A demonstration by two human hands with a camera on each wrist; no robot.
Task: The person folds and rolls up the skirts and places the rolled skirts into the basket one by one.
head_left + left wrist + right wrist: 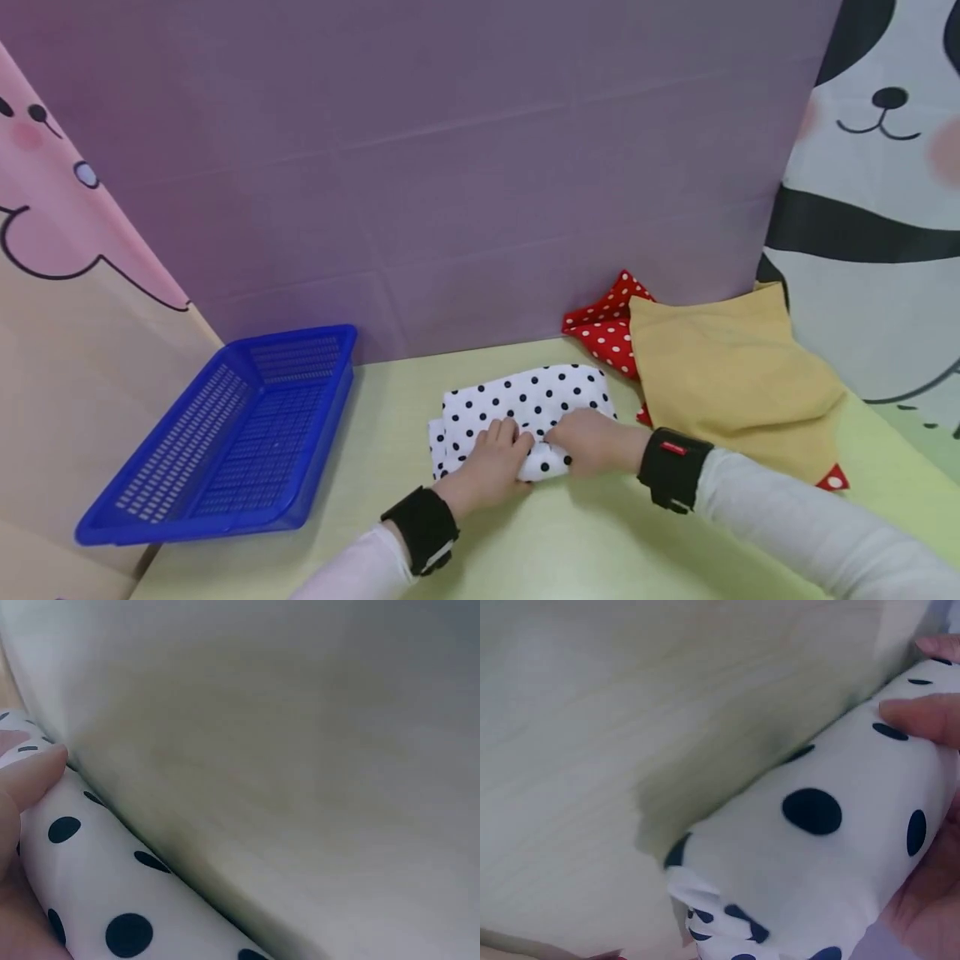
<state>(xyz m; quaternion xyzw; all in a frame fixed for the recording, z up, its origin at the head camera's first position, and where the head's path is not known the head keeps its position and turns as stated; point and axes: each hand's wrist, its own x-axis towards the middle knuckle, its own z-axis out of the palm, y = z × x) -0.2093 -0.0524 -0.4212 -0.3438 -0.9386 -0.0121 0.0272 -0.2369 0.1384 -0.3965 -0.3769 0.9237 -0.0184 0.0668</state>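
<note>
A white cloth (525,404) with black dots lies folded on the pale table, its near edge forming a thick rounded roll. My left hand (491,458) grips this near edge around its middle, fingers over the top. To the right, my right hand (596,442) holds the same edge with curled fingers. In the left wrist view, the left thumb (37,776) lies over the dotted roll. The right wrist view shows the right thumb (922,718) pressing one side of the roll, with the rest of that hand on the other side.
A blue plastic basket (300,500) with perforated sides stands at the left. On the right lies a tan cloth (727,367), partly over a red cloth (607,337) with white dots. A purple backdrop (450,183) rises behind the table.
</note>
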